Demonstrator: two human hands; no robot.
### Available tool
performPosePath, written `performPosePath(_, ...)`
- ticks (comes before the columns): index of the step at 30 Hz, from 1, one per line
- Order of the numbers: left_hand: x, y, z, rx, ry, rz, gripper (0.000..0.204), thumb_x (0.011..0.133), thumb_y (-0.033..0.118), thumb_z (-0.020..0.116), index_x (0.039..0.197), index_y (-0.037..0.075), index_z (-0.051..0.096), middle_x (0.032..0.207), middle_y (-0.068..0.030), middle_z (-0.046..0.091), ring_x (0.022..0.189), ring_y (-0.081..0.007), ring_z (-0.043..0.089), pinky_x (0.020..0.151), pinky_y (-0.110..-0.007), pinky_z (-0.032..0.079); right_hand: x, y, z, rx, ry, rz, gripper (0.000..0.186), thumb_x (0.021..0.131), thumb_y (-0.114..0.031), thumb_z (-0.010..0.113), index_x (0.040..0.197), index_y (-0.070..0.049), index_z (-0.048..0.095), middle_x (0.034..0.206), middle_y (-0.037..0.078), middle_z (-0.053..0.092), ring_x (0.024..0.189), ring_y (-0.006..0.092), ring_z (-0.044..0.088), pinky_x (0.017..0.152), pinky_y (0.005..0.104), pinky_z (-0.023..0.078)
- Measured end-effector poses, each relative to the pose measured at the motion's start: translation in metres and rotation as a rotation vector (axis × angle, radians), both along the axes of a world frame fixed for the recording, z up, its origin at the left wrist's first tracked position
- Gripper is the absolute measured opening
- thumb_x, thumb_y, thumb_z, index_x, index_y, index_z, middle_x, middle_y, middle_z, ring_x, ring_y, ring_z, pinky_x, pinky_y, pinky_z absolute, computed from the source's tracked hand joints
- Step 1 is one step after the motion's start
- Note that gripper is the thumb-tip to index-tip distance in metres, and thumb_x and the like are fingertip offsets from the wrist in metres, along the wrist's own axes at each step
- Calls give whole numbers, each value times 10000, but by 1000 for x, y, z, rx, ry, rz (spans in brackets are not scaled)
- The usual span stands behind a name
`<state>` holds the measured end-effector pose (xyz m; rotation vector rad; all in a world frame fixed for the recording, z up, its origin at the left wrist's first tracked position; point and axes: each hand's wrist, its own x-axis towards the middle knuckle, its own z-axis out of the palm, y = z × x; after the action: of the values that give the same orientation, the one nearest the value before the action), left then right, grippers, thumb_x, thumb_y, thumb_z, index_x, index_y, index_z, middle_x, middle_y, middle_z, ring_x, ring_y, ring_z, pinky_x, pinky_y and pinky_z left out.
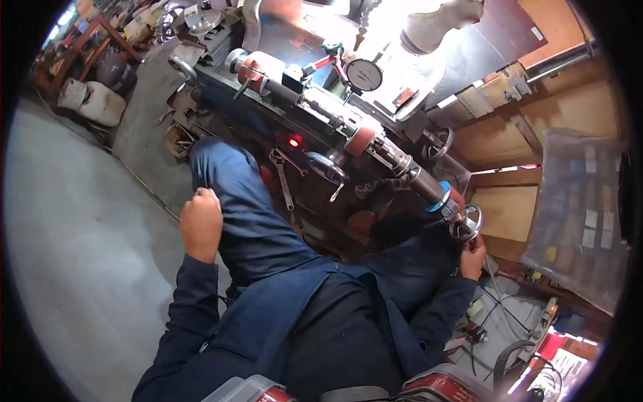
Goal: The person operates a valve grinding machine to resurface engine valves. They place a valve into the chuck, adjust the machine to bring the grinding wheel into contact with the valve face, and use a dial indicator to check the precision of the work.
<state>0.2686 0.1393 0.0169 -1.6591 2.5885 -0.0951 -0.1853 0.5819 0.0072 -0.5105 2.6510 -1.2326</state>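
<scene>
My right hand (473, 258) grips the rim of a small chrome handwheel (477, 221) at the right end of a long machine spindle (425, 182). The spindle slants from upper left to lower right and carries reddish collars and a blue ring (439, 196). My left hand (201, 224) is closed in a fist beside my left thigh, its fingers curled and their inside hidden. A round dial gauge (364, 74) on a red jointed arm stands behind the spindle. A second handwheel (327, 167) with a crank handle sits on the machine's front, ahead of my knees.
Wrenches (284, 181) hang below the machine bed, near a glowing red lamp (294, 142). A bright work lamp (442, 27) reaches in at the top. White plastic jugs (94, 102) stand on the floor at left. Cables (499, 301) trail at lower right, beside a wooden cabinet (506, 208).
</scene>
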Motion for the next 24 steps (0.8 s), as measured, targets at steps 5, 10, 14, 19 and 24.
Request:
performPosePath(5, 1, 41, -4, 180, 413, -17, 883, 907, 436, 654, 1424, -174, 280, 1440, -421, 328, 1361, -511, 356, 1123, -466, 342, -3, -16, 53, 261, -157, 232, 177, 935, -25, 588, 1094, 35, 639, 964, 62, 678, 883, 140, 615, 831, 290, 476)
performPosePath(10, -22, 5, -11, 226, 638, 270, 1226, 724, 644, 758, 1456, -166, 198, 1437, -410, 346, 1344, -478, 401, 1118, -439, 349, -55, -16, 45, -112, -6, 90, 164, 971, -118, 623, 1038, 27, 656, 939, 42, 678, 837, 119, 621, 744, 260, 497)
performPosePath(14, -6, -29, -7, 347, 530, 367, 1147, 767, 707, 678, 1389, -190, 323, 1305, -403, 505, 1249, -465, 519, 1050, -433, 423, -77, -12, -11, 175, 110, 231, 175, 944, -119, 639, 1045, 17, 683, 939, 51, 698, 835, 136, 627, 749, 293, 508)
performPosePath(19, 26, -39, 0, 124, 373, -1, 545, 947, 486, 583, 971, -55, 640, 843, -296, 658, 829, -425, 667, 734, -455, 535, -42, -7, 60, 451, -155, 460, 194, 918, -110, 646, 1049, 19, 707, 919, 63, 712, 830, 152, 634, 743, 318, 510)
performPosePath(24, -20, -24, 35, -69, 75, -313, 351, 980, 299, 561, 732, 51, 580, 652, -179, 629, 628, -358, 647, 586, -449, 513, -53, -23, 40, 80, 41, 83, 206, 887, -82, 648, 1048, 26, 719, 925, 100, 728, 896, 185, 668, 815, 309, 517)
